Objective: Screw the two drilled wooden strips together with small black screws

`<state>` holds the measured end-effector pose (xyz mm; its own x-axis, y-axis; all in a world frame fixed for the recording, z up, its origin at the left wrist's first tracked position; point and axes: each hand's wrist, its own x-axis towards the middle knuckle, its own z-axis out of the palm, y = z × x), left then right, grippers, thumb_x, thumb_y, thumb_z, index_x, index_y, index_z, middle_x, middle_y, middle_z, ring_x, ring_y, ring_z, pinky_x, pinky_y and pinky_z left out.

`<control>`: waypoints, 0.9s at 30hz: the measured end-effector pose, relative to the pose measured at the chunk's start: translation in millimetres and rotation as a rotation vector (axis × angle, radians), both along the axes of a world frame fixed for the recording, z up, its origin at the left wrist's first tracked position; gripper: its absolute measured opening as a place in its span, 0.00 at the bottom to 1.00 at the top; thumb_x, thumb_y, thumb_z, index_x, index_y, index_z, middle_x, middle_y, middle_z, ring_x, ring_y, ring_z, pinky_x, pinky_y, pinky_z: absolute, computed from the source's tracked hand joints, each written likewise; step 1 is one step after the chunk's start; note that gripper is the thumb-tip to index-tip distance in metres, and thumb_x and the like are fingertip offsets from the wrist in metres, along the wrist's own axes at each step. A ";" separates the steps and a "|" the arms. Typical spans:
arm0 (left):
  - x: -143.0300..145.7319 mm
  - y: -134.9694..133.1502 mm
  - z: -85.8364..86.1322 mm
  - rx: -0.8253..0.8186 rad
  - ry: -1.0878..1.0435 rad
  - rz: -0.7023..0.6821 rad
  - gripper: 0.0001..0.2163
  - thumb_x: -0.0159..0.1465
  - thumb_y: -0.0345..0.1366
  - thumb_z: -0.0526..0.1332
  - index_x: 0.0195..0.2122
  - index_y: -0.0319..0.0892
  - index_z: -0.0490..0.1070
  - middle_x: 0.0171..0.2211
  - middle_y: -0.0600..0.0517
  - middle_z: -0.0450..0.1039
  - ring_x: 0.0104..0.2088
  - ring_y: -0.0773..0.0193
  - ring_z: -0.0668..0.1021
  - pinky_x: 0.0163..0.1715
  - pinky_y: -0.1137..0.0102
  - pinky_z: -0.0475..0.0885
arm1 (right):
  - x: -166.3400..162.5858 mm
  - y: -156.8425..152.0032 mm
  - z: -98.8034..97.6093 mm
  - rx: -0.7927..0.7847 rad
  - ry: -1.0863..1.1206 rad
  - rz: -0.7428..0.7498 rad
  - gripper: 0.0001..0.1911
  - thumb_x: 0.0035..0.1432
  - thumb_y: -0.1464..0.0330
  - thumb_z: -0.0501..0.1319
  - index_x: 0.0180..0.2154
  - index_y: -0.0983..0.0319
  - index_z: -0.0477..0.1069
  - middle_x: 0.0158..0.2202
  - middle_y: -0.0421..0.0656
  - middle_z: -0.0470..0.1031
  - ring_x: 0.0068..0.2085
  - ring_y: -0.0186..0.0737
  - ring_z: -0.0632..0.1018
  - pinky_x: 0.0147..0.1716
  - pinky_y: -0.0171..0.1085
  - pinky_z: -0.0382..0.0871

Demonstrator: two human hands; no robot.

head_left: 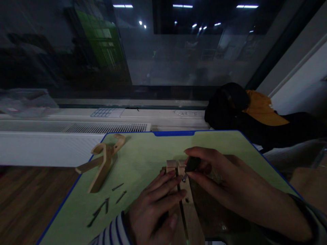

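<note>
My left hand [159, 199] lies with its fingers stretched across two pale wooden strips [194, 219], which run side by side with a narrow gap between them. Between thumb and fingers, my right hand [217, 172] pinches a short screwdriver [193, 164] with a dark handle. Its metal shaft slants down to the right-hand strip, close to my left fingertips. A dark hole shows in that strip nearer to me. Several dark screws [121, 196] are scattered on the tabletop to the left. What lies under my left palm is hidden.
A curved wooden piece with hook-like arms [103, 163] stands at the table's left edge. The pale green table [143, 146] has a blue rim. Behind it are a radiator [109, 127] and a window sill. Dark cloth and an orange-brown cap [267, 107] lie at the right.
</note>
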<state>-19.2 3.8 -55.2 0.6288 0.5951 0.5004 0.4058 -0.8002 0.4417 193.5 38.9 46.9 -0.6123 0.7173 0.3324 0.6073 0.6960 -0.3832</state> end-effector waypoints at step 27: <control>-0.4 1.0 -1.1 0.014 0.007 -0.015 0.22 0.61 0.35 0.52 0.57 0.39 0.61 0.61 0.45 0.57 0.62 0.53 0.57 0.58 0.53 0.56 | 1.1 -2.7 4.2 0.004 -0.021 0.025 0.22 0.61 0.70 0.54 0.56 0.54 0.55 0.50 0.37 0.73 0.45 0.33 0.75 0.43 0.31 0.70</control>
